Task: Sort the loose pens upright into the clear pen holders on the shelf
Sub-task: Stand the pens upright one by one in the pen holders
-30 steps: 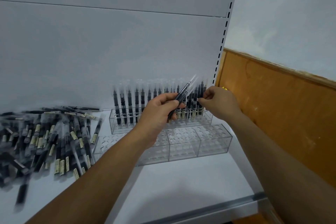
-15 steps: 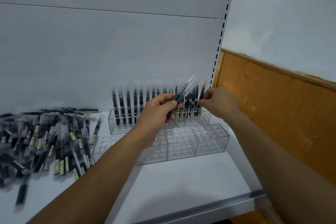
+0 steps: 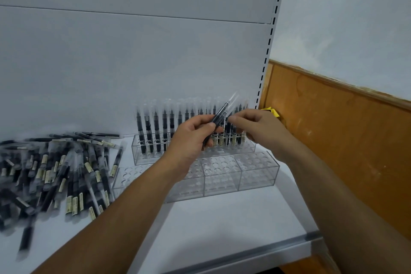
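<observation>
My left hand (image 3: pixel 191 138) grips a small bunch of black pens (image 3: pixel 219 114) with clear caps, tilted up to the right in front of the holders. My right hand (image 3: pixel 255 125) reaches in from the right, and its fingertips pinch the clear upper part of one of those pens. Behind the hands, the rear clear pen holder (image 3: pixel 250 147) carries a row of upright black pens (image 3: pixel 155 131). The lower front clear holder (image 3: pixel 255 171) shows several bare holes. A big heap of loose pens (image 3: pixel 66 169) lies on the white shelf (image 3: pixel 222 218) at the left.
A white back panel rises behind the holders, with a slotted upright (image 3: pixel 270 38) at its right edge. A wooden wall panel (image 3: pixel 333 140) stands to the right, with a yellow scrap (image 3: pixel 270 110) beside it. The shelf's metal front lip (image 3: pixel 266 249) runs below my arms.
My right hand has come left from the right end of the rear holder to the pens in my left hand. The left hand has stayed nearly still.
</observation>
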A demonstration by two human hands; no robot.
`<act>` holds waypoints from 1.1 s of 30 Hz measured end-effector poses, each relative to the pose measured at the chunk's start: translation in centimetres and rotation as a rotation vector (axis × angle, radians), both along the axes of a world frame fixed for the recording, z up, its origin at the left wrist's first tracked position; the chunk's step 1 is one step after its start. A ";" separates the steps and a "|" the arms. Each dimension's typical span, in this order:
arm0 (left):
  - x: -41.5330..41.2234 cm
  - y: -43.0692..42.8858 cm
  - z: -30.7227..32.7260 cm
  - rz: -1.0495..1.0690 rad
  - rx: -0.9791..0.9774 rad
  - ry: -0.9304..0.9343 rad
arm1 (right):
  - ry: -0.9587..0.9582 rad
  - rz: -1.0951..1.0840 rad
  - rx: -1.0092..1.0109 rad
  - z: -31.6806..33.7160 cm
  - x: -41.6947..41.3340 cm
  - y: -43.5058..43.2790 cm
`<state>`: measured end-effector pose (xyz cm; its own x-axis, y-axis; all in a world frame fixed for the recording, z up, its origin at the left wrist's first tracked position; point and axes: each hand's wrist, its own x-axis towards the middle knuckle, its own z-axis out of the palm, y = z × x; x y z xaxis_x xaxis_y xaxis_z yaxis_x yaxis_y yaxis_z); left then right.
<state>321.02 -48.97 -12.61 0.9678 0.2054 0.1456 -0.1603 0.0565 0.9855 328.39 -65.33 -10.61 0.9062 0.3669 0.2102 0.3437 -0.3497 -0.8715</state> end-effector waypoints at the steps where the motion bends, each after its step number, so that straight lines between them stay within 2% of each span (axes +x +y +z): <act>1: 0.0 0.0 0.0 -0.002 0.009 -0.002 | 0.034 0.049 0.025 0.1 -0.4 0.3; 4: -0.1 -0.1 -0.1 -0.013 0.044 -0.018 | 0.063 0.099 0.078 0.0 -0.9 1.1; 10: -0.2 -0.2 0.1 0.016 0.011 -0.040 | 0.176 0.057 0.363 0.3 -0.5 1.1; 13: -0.1 0.0 0.0 0.065 -0.024 -0.033 | 0.137 -0.107 0.479 1.1 0.5 -0.1; 15: -0.1 0.1 0.0 0.063 -0.011 -0.032 | 0.041 -0.224 0.485 1.5 1.2 -1.1; 18: -0.2 0.0 0.0 0.053 0.002 -0.031 | -0.161 -0.365 0.302 1.3 2.5 -2.1; 21: -0.1 0.0 0.0 0.049 -0.002 -0.029 | -0.298 -0.411 0.101 0.6 3.8 -2.5; 27: 0.0 0.0 0.0 0.036 0.000 -0.030 | -0.388 -0.404 -0.137 -0.2 5.5 -2.5; 31: 0.0 0.1 -0.1 0.032 0.003 -0.030 | -0.347 -0.325 -0.392 -1.1 6.4 -1.9; 33: 0.1 0.1 -0.1 0.031 0.004 -0.028 | -0.337 -0.318 -0.453 -1.6 6.5 -1.6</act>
<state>321.08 -48.88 -12.71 0.9564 0.2351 0.1732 -0.1892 0.0471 0.9808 334.84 -66.89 -12.26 0.8964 0.2107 0.3900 0.3921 -0.7871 -0.4761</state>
